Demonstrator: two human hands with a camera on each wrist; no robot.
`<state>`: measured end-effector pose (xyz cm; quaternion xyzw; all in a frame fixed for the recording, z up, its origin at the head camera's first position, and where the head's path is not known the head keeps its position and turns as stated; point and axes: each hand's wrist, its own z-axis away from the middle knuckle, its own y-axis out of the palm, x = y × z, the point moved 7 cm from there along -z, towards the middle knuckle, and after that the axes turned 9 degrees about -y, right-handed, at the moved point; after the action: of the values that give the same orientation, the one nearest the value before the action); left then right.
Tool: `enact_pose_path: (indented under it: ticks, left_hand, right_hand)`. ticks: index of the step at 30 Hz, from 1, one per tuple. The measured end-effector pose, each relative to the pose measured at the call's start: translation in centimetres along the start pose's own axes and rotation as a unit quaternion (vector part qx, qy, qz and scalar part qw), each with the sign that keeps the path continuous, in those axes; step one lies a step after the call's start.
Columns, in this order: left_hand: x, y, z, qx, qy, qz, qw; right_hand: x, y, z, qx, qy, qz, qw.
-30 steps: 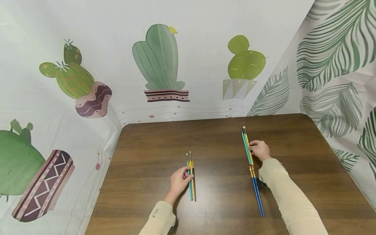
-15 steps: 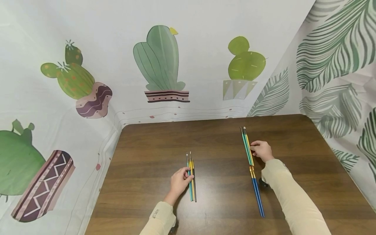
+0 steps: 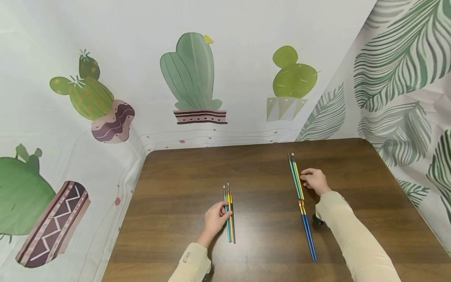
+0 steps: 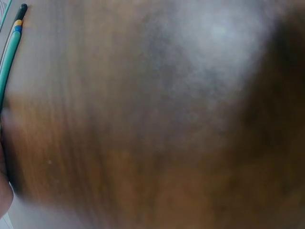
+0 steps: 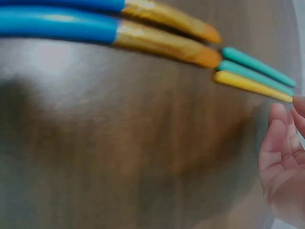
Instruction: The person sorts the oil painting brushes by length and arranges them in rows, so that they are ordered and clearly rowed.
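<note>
With five paintbrushes [image 3: 303, 211] lined up beside a relaxed right hand [image 3: 314, 181], the left hand [image 3: 215, 217] grips a bunch [image 3: 231, 228] not yet among them.

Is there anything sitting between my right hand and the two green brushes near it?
Yes, a yellow brush lies between the right hand and the two green brushes. Nothing else visible blocks them.

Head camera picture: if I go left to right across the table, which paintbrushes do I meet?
Green brush, yellow brush, black brush, two more green brushes, another yellow brush, two blue brushes. Any others in the left bunch overlap too much.
</note>
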<state>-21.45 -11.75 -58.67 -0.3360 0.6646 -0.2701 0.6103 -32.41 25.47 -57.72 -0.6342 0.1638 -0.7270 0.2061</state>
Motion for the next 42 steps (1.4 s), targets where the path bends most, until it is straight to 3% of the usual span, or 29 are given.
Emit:
enact_pose_path:
  ticks: [5, 9, 14, 22, 29, 35, 42]
  left_hand:
    - [0.1, 0.0, 0.1, -0.007, 0.003, 0.004, 1.0000]
    - [0.2, 0.1, 0.2, -0.008, 0.005, 0.001, 1.0000]
    - [0.3, 0.3, 0.2, 0.005, -0.007, -0.006, 1.0000]
    - [0.0, 0.0, 0.1, 0.002, -0.001, -0.009, 1.0000]
    - [0.0, 0.0, -0.1, 0.000, 0.001, -0.009, 1.0000]
    - [0.0, -0.1, -0.1, -0.001, 0.003, -0.007, 1.0000]
    - [0.0, -0.2, -0.2, -0.005, 0.007, -0.009, 0.9999]
  right_hand:
    - [2.3, 0.4, -0.3, 0.003, -0.022, -0.059, 0.998]
    - [4.4, 1.8, -0.2, 0.023, -0.028, -0.133, 0.991]
    - [6.6, 4.6, 0.5, 0.055, -0.023, -0.198, 0.978]
    - [8.6, 10.4, 3.1, 0.108, -0.025, -0.229, 0.967]
    - [8.9, 16.1, 6.3, 0.167, -0.027, -0.206, 0.964]
    - [9.2, 19.4, 7.9, 0.165, -0.053, -0.138, 0.975]
    - [10.3, 21.4, 9.0, 0.145, -0.113, -0.050, 0.982]
